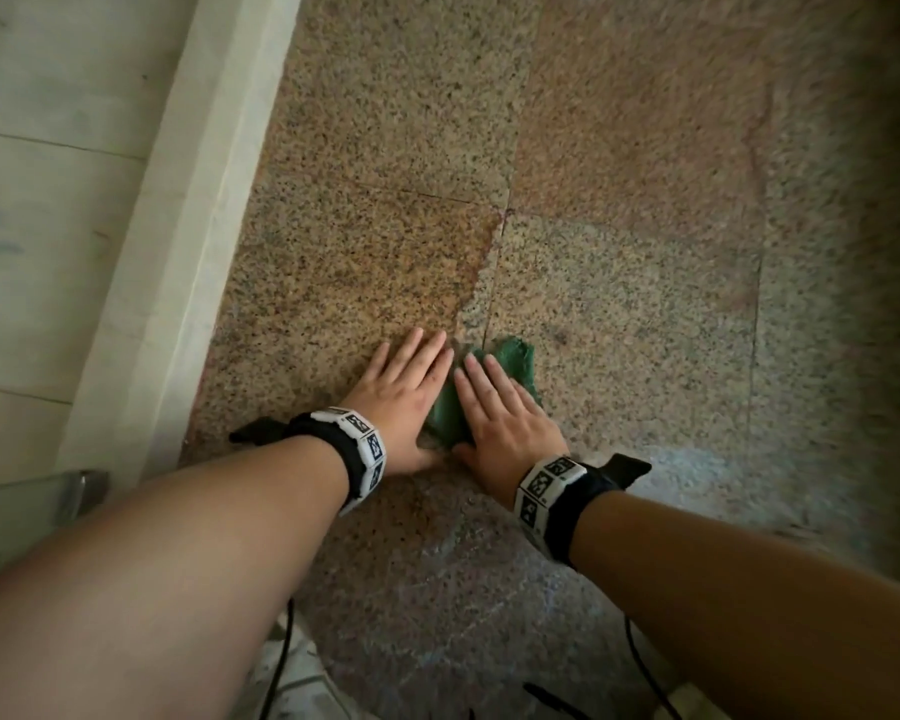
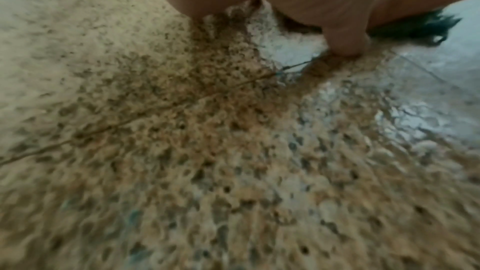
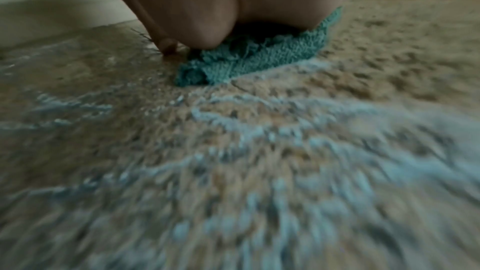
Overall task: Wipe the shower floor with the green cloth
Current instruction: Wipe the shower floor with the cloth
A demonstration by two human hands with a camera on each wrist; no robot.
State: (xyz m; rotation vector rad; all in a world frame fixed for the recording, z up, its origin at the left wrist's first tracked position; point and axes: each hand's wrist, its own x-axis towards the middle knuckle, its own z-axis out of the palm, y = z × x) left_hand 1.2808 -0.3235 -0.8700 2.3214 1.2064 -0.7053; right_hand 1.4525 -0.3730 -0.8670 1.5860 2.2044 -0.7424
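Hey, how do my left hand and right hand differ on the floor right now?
The right hand lies flat on the green cloth, pressing it down; the left hand rests mostly on bare granite floor, beside the cloth. The left hand sits nearer the white curb, the right hand farther from it. Both have straight fingers and marker wristbands.

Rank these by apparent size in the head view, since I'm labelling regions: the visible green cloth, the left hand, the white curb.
1. white curb, largest.
2. left hand.
3. green cloth, smallest showing; both hands, including the right hand, cover most of it.
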